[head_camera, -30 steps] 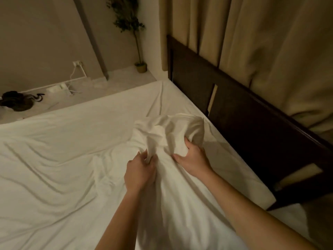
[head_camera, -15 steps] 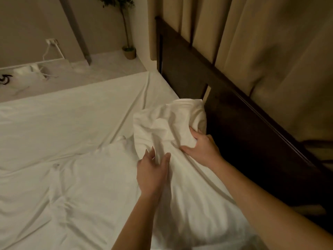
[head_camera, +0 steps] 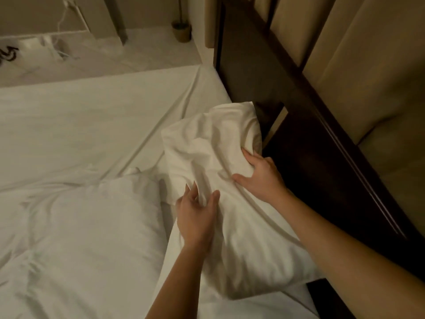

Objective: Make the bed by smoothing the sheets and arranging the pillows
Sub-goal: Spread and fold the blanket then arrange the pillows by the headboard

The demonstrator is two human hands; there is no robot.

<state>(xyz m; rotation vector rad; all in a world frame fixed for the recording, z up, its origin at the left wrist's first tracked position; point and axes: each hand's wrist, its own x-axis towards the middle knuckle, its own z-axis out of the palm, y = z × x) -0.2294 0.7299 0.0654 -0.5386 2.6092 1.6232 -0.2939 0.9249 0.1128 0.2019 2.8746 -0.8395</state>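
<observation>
A white pillow [head_camera: 230, 203] lies lengthwise along the dark wooden headboard [head_camera: 310, 146], its case creased and bunched at the far end. My left hand [head_camera: 196, 215] pinches a fold of the pillowcase near the pillow's left edge. My right hand [head_camera: 262, 173] rests on the pillow's right side by the headboard, fingers curled into the fabric. The white fitted sheet [head_camera: 92, 125] covers the mattress, with long creases running toward the far corner. A rumpled white duvet [head_camera: 80, 238] lies left of the pillow.
Beige curtains [head_camera: 356, 54] hang behind the headboard. Beyond the bed's far edge is pale floor with a potted plant's base [head_camera: 181, 31], a wall socket with white cables [head_camera: 69, 10] and a dark object at the left edge [head_camera: 9, 56].
The pillow has shifted up against the headboard and my hands have followed it. The view has swung down and right, bringing the duvet into view at the left.
</observation>
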